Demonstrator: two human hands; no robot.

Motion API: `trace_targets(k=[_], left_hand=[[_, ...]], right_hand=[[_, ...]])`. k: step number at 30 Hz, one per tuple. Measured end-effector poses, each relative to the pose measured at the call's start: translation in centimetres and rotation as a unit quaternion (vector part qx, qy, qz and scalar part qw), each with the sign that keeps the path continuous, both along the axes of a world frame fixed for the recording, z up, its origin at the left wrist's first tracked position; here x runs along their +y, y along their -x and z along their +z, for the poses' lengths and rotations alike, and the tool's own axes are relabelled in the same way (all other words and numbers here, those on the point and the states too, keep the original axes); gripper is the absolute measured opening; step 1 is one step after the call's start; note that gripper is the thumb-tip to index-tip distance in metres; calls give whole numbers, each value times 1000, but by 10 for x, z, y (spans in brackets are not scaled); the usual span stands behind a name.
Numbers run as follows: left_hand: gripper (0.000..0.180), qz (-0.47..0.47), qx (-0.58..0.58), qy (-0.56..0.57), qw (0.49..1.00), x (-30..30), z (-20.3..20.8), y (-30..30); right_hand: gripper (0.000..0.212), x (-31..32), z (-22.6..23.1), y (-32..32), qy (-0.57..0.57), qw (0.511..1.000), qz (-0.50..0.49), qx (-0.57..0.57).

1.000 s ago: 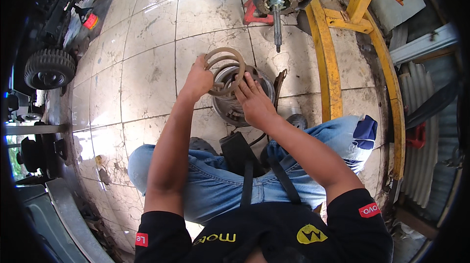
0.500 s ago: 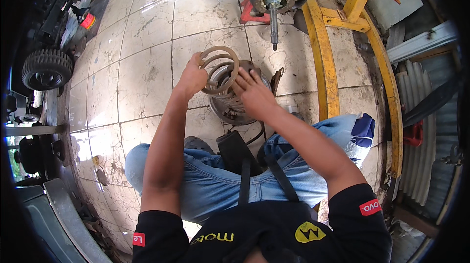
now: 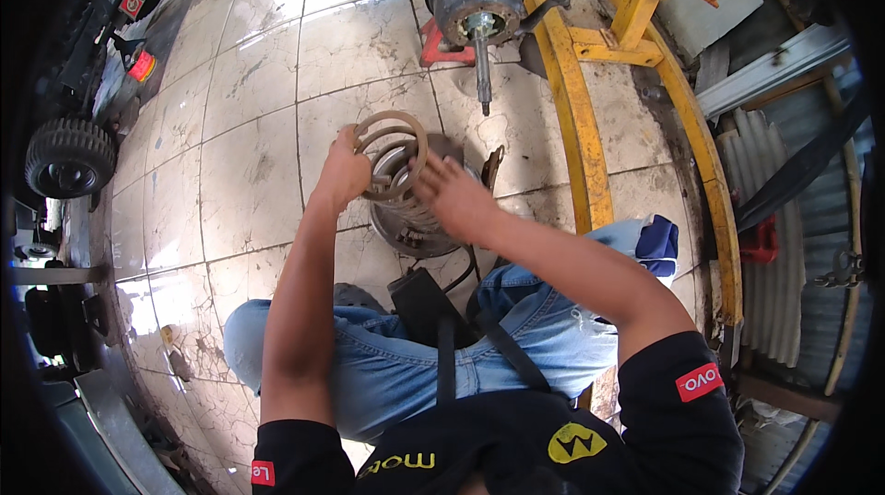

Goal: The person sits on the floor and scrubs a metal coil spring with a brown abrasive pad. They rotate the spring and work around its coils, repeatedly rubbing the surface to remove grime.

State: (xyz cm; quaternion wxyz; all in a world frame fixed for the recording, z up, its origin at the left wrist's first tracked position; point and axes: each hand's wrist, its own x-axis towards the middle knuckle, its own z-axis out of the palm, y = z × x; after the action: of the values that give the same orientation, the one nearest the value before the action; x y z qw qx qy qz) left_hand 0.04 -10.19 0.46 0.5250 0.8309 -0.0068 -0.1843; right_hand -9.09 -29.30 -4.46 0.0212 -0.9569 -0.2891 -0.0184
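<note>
- The left hand (image 3: 346, 172) is clenched around the 9 o'clock side of a stack of flat tan friction rings (image 3: 392, 154), thin circular plates held tilted, one behind another.
- The right hand (image 3: 456, 200) lies with fingers spread flat against the 3 o'clock side of the same rings; I cannot tell if it grips them.
- The rings sit just above a round grey metal drum housing (image 3: 410, 223) standing on the pale tiled floor (image 3: 230, 154), directly in front of the person's knees in blue jeans (image 3: 387, 357).
- At 12 o'clock from the drum, a dark round motor with a steel shaft (image 3: 475, 16) pointing down hangs on a yellow painted steel frame (image 3: 576, 126).
- At 9 o'clock, well apart, stands a small black knobbly tyre (image 3: 69, 159).
- A blue cloth (image 3: 659, 246) lies at 3 o'clock, beside the knee.
</note>
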Motion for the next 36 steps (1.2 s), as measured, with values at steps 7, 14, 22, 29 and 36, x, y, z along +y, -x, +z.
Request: trace_targets(k=[7,14,22,29,36], left_hand=[[63,-11,68,37,997,-1,2,-2],[62,-7,24,29,999,17,-41,-18],[55,24,9,13,1000,18,-23,-13],[55,20,-19,-4,1000,14,-25,-7],[55,15,-13,-2,1000,12,-34,-11]], right_hand=[[51,-19,5,-18,5,1000,-20,4],[59,-18,3,-20,-30,998,-43,22],[65,-17,5,-25,-13,999,-24,46],[55,-6,8,-5,4,999,31,31],[51,-13,0,-7,-2,1000,25,-3]])
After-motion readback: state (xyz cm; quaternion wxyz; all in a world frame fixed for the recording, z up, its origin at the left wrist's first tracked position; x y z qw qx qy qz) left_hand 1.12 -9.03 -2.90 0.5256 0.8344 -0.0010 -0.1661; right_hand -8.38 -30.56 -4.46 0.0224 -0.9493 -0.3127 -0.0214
